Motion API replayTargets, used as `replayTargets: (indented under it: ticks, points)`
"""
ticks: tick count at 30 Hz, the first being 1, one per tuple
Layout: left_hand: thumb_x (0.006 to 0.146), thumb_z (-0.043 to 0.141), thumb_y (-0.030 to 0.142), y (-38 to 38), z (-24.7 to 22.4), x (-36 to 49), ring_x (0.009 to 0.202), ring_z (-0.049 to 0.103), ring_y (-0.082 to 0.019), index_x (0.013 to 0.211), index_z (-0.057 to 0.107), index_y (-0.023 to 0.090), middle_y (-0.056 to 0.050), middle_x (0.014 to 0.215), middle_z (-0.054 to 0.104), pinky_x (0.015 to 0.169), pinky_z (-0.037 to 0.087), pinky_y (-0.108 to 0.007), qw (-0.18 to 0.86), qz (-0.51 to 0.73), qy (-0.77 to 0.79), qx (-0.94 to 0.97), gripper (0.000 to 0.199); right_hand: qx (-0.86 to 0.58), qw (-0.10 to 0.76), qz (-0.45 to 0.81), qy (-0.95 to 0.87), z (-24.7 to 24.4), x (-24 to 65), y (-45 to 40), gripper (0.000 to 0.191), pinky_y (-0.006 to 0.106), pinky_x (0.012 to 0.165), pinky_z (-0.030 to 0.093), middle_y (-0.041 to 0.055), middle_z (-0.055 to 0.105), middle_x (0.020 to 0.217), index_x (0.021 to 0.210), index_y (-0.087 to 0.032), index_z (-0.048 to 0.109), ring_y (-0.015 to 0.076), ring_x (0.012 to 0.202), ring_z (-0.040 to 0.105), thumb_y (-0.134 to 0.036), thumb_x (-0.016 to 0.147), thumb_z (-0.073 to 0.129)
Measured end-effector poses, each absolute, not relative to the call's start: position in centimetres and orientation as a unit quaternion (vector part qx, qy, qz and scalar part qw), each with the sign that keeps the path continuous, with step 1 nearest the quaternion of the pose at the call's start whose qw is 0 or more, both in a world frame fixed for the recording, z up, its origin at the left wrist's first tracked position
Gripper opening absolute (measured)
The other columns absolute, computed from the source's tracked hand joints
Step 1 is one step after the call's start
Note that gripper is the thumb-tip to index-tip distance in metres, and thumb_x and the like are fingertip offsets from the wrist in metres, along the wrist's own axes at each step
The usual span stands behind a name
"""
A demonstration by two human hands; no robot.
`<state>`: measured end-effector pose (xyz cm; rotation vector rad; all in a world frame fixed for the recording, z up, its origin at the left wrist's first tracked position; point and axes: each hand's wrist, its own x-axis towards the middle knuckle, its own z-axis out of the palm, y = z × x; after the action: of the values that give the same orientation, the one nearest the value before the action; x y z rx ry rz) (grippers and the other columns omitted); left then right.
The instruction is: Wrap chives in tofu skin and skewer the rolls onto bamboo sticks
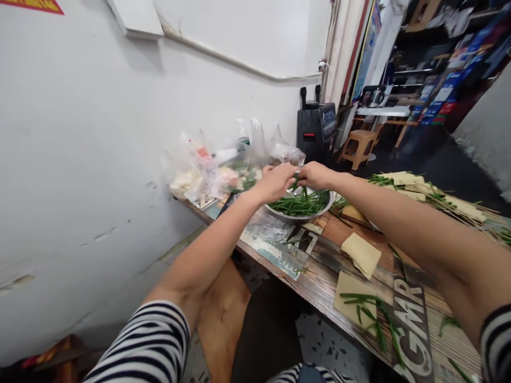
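A round metal bowl (299, 217) stands on the patterned table, holding long cut green stems (300, 204). Over the bowl's left back edge is my left hand (278, 180), its fingers bent downward. My right hand (315, 174) is close beside it above the back rim, fingers curled together near some green pieces. What either hand holds is too small to make out. Nearer on the table lie a folded pale yellow sheet (361, 254) and a flat square sheet (347, 303) with green stems (373, 314) across it.
Clear plastic bags (207, 170) with food sit along the wall at the back left. Behind the bowl stands a black speaker box (315, 130). More pale sheets with green stems (423, 194) and thin sticks lie at right. A stool (358, 146) is on the floor beyond.
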<state>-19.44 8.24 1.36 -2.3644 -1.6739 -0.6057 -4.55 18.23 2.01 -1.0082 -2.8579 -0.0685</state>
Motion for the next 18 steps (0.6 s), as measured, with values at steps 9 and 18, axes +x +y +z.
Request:
replayTargets:
  ticks: [9,18]
  points:
    - [0.094,0.036,0.023,11.0,-1.6,-18.0,0.079,0.059,-0.018,0.088,0.066,0.014,-0.006,0.083,0.068,0.072,0.04,-0.026,-0.083,-0.259,-0.578,-0.769,0.033,-0.317,0.001,-0.08,-0.945,3.7,-4.3,17.0,0.022,0.025,0.061,0.031,0.0046,0.068,0.069,0.084,-0.014,0.075,0.0151,0.069,0.056,-0.029,0.077,0.06]
    - [0.09,0.039,0.022,12.2,-1.5,-19.3,0.062,0.047,-0.013,0.07,0.061,0.013,-0.001,0.063,0.056,0.062,0.034,-0.023,-0.107,-0.317,-0.566,-0.754,0.031,-0.377,0.073,0.021,-0.923,3.0,-1.5,17.6,0.024,0.022,0.059,0.031,-0.0026,0.059,0.06,0.082,-0.015,0.075,0.0098,0.059,0.046,-0.028,0.077,0.056]
